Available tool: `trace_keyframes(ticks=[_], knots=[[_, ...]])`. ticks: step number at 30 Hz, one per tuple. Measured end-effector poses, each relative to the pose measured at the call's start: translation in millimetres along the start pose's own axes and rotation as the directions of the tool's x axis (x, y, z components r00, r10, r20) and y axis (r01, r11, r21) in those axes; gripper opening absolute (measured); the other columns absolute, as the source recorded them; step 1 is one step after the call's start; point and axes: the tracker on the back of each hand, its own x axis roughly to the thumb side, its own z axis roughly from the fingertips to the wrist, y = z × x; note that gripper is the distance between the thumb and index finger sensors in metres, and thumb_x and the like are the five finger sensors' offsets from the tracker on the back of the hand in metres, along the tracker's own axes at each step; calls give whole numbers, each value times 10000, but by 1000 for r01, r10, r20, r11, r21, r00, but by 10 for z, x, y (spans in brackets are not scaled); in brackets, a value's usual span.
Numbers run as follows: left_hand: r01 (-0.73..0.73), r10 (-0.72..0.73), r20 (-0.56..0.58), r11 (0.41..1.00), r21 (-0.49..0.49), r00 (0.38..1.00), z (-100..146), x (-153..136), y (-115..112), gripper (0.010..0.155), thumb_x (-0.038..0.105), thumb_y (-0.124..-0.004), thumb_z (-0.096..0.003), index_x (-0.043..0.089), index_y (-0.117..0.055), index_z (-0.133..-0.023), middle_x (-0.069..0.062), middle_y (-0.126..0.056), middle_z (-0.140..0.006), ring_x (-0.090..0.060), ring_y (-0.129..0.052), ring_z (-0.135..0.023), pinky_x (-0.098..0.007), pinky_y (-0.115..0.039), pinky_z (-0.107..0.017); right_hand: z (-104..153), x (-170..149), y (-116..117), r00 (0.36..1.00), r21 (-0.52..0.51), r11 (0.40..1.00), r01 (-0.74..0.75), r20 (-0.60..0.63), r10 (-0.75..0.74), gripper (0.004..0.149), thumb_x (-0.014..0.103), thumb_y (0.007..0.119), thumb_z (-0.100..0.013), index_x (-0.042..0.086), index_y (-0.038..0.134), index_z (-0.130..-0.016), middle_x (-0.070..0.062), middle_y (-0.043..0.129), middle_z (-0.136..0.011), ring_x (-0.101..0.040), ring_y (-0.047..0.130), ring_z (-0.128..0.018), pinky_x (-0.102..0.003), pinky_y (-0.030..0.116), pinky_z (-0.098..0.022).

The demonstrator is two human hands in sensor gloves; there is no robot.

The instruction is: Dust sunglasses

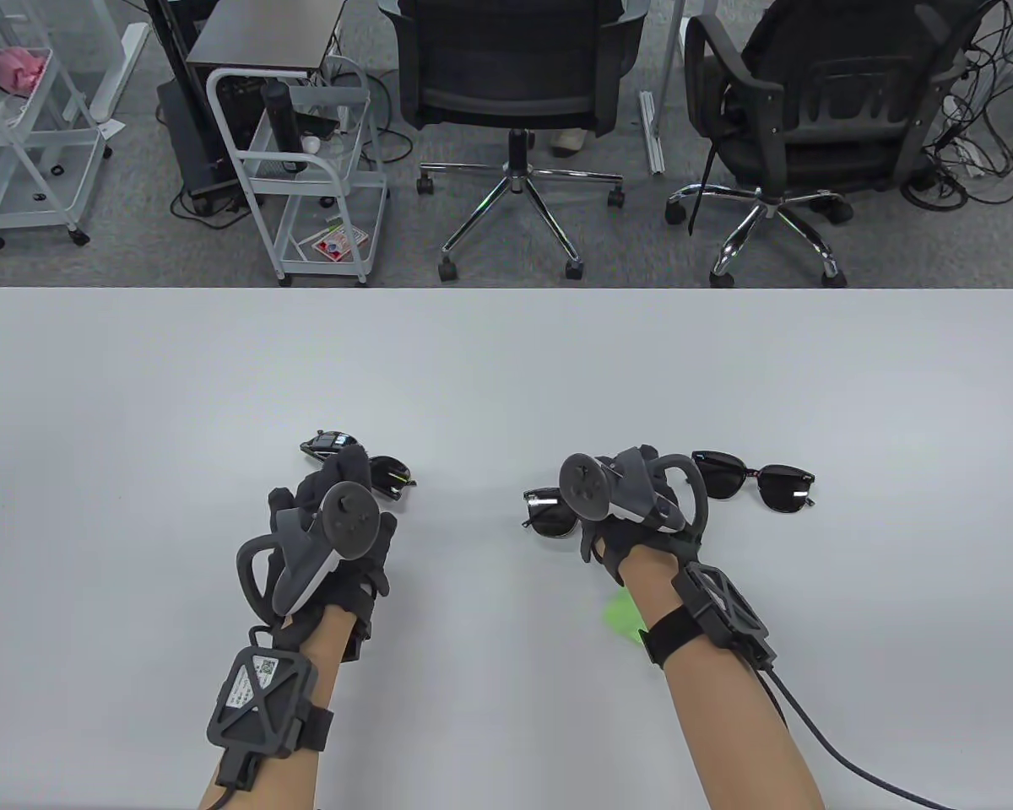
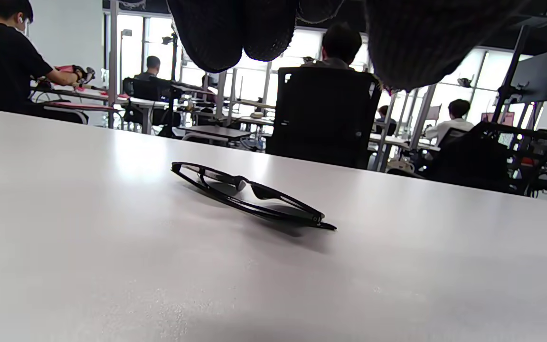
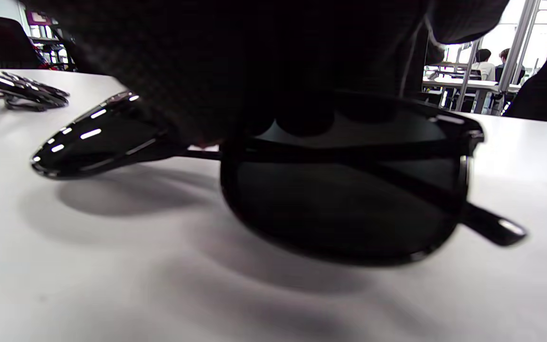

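Observation:
Three pairs of black sunglasses lie across the white table. My right hand covers the middle pair. In the right wrist view its gloved fingers grip the top of that frame at the bridge, with the dark lens just above the table. My left hand hovers over the left pair. In the left wrist view those folded sunglasses lie flat, and the fingertips hang above without touching. The right pair lies untouched.
A blurred bright green patch shows on the table under my right wrist. Another pair of sunglasses lies at the far left of the right wrist view. Office chairs and white carts stand beyond the table's far edge.

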Motion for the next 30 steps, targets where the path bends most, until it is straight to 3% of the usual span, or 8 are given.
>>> trace_keyframes(ticks=[13,19,22,27,30], knots=[[53,-51,42,997,-53,998,-1,114,-111,860,603,-779,-359,344,-402,-1088,69,-520,-1152,-256,-653,-1083,-601,-446,-775,-24,14,112,1000,41,999,-3,0,3,373,305,989,-339,180,1000,-690,-88,984,-822,-391,947,-772,-671,623,-603],[50,-47,48,996,-72,998,3,123,-129,874,624,-777,-352,342,-403,-1090,66,-517,-1156,-267,-639,-1090,-604,-438,-774,17,-2,52,1000,65,998,10,19,-12,460,331,981,-350,158,960,-776,-119,940,-883,-421,909,-807,-685,590,-609],[47,-43,50,996,-70,998,1,121,-132,876,627,-776,-352,341,-400,-1090,65,-515,-1156,-269,-635,-1091,-605,-437,-774,67,-49,-86,998,52,998,45,35,-47,522,343,981,-350,145,917,-828,-131,912,-913,-426,889,-829,-687,579,-613],[40,-36,53,996,-80,998,-1,125,-136,883,630,-776,-351,337,-391,-1090,62,-511,-1157,-270,-634,-1091,-604,-437,-773,230,-507,-365,988,-80,987,140,-47,-144,593,348,975,-356,135,849,-896,-148,867,-952,-443,856,-851,-691,568,-617],[38,-34,54,996,-79,998,-4,125,-139,884,632,-775,-350,335,-394,-1090,63,-512,-1157,-270,-634,-1091,-604,-438,-773,326,-947,-319,982,-112,991,71,-168,-89,662,353,962,-366,128,767,-957,-177,766,-1020,-479,763,-905,-695,540,-623]])
